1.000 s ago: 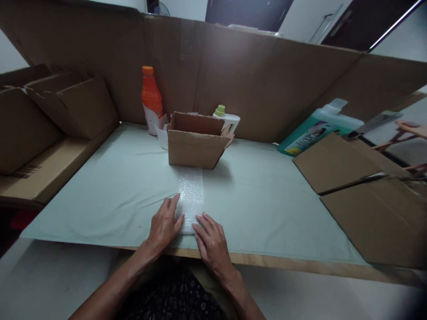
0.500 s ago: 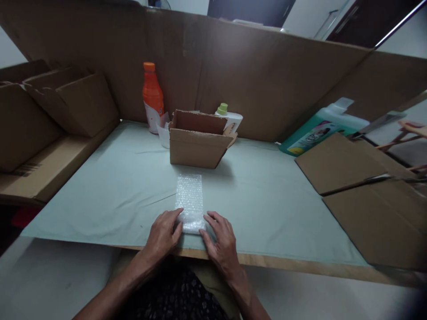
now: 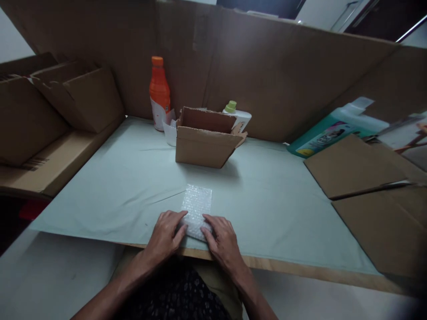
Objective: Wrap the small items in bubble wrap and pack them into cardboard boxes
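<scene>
A strip of clear bubble wrap lies on the pale green cloth close to the table's front edge. Its near end is thicker, folded over on itself, and the far end lies flat and slightly slanted. My left hand grips the folded part by its left side, thumb and forefinger at the edge. On the opposite side my right hand pinches the right edge the same way. Whether anything is inside the fold I cannot tell.
Beyond the wrap stands an open cardboard box, with an orange bottle and a white bottle with a green cap behind. A teal jug leans at right near cardboard flaps. More cardboard boxes stand left.
The bubble wrap's flat part has become shorter and now slants, its near end folded further over. Both hands keep to its sides. The whole view has shifted slightly.
</scene>
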Demonstrator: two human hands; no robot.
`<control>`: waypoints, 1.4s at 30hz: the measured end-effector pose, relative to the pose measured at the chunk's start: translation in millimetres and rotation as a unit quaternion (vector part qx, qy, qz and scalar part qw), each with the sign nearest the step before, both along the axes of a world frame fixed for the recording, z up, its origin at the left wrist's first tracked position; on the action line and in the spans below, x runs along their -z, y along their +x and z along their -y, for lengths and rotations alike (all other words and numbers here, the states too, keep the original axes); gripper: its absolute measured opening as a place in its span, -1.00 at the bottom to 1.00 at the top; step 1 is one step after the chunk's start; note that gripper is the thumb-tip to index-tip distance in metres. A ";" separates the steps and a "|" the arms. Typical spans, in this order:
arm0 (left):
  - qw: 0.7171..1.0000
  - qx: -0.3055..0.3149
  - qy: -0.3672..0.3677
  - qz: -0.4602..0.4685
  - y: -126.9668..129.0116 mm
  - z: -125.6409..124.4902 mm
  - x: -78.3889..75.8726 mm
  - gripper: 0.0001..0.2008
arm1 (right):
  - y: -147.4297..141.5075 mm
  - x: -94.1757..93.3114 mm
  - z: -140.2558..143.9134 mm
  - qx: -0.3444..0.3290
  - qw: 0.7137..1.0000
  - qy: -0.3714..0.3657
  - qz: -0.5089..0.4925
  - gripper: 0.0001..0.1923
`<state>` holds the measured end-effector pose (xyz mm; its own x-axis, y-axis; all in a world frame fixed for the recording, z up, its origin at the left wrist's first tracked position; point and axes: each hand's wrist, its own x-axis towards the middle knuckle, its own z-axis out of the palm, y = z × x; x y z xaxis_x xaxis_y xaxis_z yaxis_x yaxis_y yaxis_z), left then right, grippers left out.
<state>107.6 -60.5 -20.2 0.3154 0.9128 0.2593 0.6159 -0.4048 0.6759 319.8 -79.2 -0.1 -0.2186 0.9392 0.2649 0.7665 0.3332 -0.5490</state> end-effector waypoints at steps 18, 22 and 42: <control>0.999 -0.015 0.012 -0.049 13.8 -24.8 -1.1 -0.64 | -2.2 7.1 7.2 0.037 0.992 0.102 0.067 -0.67; 0.995 -0.085 0.000 0.058 19.5 -26.8 0.4 -0.60 | -5.0 10.9 -0.9 0.013 0.993 0.082 0.085 -0.72; 0.902 -0.005 -0.255 0.348 30.2 -29.3 -34.5 -0.60 | 17.4 -6.3 -8.9 0.059 0.891 -0.232 -0.385 -0.60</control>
<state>137.8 -31.2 14.3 0.2292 0.9713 -0.0631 -0.0285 0.0715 0.9970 337.2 -70.3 6.2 -0.0324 0.9911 -0.1292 0.1180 -0.1246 -0.9852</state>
